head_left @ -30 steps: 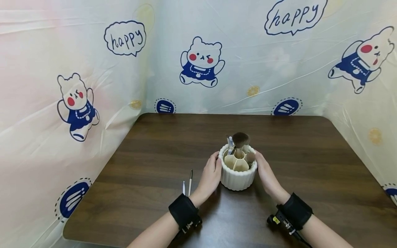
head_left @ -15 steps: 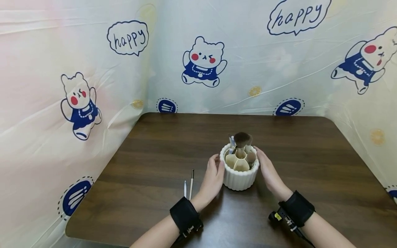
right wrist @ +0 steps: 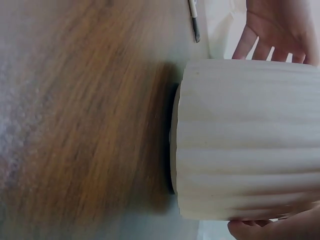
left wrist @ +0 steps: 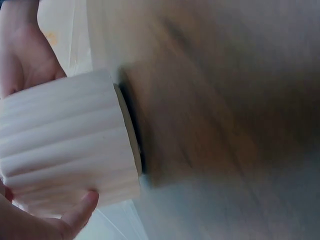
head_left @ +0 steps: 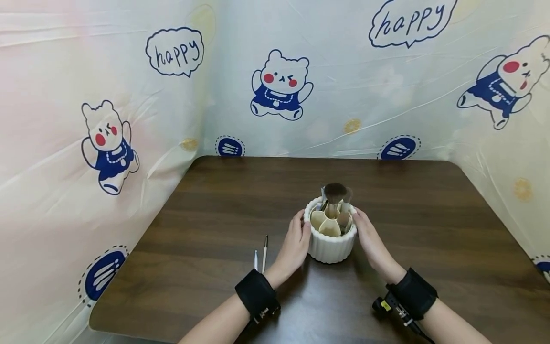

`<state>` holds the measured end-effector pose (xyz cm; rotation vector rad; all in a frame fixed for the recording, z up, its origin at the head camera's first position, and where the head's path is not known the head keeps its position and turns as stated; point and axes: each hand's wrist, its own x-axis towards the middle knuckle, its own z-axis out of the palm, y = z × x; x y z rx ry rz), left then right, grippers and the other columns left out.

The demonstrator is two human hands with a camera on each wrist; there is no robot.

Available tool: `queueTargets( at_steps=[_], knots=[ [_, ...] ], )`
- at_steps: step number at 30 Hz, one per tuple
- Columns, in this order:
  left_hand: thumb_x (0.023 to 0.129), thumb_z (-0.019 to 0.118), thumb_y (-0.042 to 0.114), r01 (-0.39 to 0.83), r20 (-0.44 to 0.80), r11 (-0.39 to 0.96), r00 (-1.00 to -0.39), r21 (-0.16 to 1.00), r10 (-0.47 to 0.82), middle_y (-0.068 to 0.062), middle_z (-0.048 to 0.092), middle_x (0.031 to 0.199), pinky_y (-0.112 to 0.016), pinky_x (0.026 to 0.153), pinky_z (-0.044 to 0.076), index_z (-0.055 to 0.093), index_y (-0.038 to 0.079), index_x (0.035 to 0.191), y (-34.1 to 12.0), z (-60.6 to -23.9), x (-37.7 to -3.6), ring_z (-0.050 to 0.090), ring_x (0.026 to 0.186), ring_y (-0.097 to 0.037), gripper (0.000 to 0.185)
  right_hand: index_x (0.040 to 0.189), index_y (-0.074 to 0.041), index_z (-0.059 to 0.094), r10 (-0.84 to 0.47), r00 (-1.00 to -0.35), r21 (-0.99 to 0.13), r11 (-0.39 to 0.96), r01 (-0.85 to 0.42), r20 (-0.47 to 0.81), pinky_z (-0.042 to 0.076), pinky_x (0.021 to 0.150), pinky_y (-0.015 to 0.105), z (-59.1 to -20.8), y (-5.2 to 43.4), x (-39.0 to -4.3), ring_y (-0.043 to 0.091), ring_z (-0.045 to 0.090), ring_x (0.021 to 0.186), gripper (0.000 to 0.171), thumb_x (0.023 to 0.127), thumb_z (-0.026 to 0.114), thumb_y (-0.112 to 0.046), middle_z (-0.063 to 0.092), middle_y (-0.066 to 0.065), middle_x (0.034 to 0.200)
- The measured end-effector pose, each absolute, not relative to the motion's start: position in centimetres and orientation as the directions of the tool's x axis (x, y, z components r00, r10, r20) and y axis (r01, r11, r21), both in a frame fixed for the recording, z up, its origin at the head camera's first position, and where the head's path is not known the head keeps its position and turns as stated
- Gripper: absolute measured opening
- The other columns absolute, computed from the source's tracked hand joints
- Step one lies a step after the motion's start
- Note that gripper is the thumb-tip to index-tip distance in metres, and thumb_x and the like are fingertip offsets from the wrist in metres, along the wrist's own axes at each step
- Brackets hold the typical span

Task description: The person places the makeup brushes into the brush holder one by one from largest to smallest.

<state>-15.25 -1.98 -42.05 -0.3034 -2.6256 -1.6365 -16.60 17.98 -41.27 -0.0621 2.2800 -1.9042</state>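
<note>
A white ribbed makeup brush holder (head_left: 331, 249) stands upright on the table between both hands. A large dark fluffy makeup brush (head_left: 335, 192) rises from its middle compartment, with smaller brushes around it; the front compartments look vacant. My left hand (head_left: 294, 244) holds the holder's left side, its thumb (left wrist: 82, 210) lying along the ribbed wall in the left wrist view. On the opposite side my right hand (head_left: 373, 241) grips the wall. Its fingertips (right wrist: 245, 227) show at the lower edge in the right wrist view, though most of that hand is hidden.
Two slim brushes or pens, one white (head_left: 256, 260) and one dark-tipped (head_left: 264, 251), lie left of my left wrist. The brown wooden table (head_left: 206, 229) meets a printed curtain (head_left: 326, 95) at the back and sides.
The holder has turned in place: its front compartments have shifted left and a brush at the back has come out to the right. Both hands stay at its sides.
</note>
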Motion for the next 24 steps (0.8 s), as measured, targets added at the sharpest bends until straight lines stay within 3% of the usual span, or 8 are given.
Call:
queueTargets(
  at_steps=[12,24],
  knots=[
    [0.104,0.032,0.036,0.138,0.086,0.382,-0.985,0.914,0.150,-0.019,0.034,0.146,-0.047,0.110,0.035,0.018,0.003,0.149,-1.5,-42.4,-14.3,0.039,0.136,-0.030,0.058,0.152,-0.001,0.010,-0.143,-0.989,-0.989,0.147,0.028,-0.050,0.005,0.120,0.051,-41.6,18.3,-17.6,0.032,0.003,0.149,0.062,0.105,0.019,-0.041,0.008,0.017,0.161],
    [0.105,0.032,0.031,0.152,0.103,0.374,-0.983,0.915,0.149,-0.021,0.036,0.144,-0.048,0.106,0.039,0.024,0.006,0.149,-2.0,-42.3,-15.2,0.043,0.132,-0.031,0.052,0.152,0.000,0.007,-0.152,-0.984,-0.988,0.142,0.068,-0.089,0.003,0.120,0.052,-41.6,17.8,-17.1,0.033,0.001,0.149,0.064,0.105,0.020,-0.041,0.005,0.019,0.160]
  ],
)
